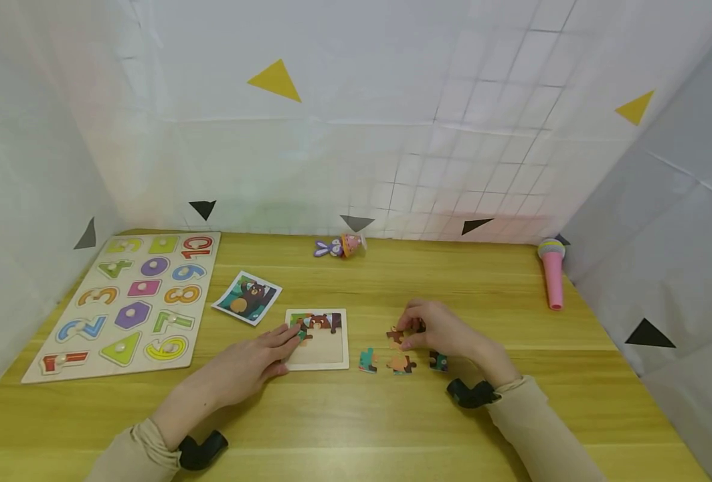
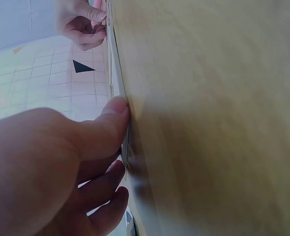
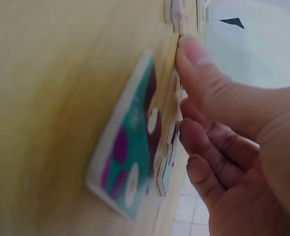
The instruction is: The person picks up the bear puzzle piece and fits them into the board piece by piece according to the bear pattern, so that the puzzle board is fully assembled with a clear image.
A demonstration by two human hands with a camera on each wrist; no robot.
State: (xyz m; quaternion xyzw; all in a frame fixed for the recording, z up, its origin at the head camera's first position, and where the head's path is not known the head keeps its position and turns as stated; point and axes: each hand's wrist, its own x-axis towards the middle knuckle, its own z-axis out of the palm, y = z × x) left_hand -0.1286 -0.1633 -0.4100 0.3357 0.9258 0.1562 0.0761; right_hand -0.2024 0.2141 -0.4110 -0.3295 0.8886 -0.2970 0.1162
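Observation:
A wooden puzzle tray [image 1: 326,367] lies in the middle of the table, with bear-picture pieces fitted along its upper part. My left hand [image 1: 244,368] holds the tray at its left side, thumb at the near corner and fingertips over the left rim; the left wrist view shows the thumb [image 2: 116,110] against the edge. To the right, my right hand [image 1: 443,328] pinches a brown puzzle piece [image 1: 395,336] at the table surface. Near it lie a teal piece [image 1: 367,360], an orange-brown piece [image 1: 401,364] and a dark teal piece [image 1: 438,361], partly under the hand.
A bear picture card [image 1: 247,298] lies behind the left hand. At the left is a number-and-shape peg board [image 1: 130,294]. A small rabbit toy [image 1: 339,246] lies at the back, and a pink toy microphone [image 1: 553,273] near the right edge. White cloth walls [image 1: 356,167] enclose the table.

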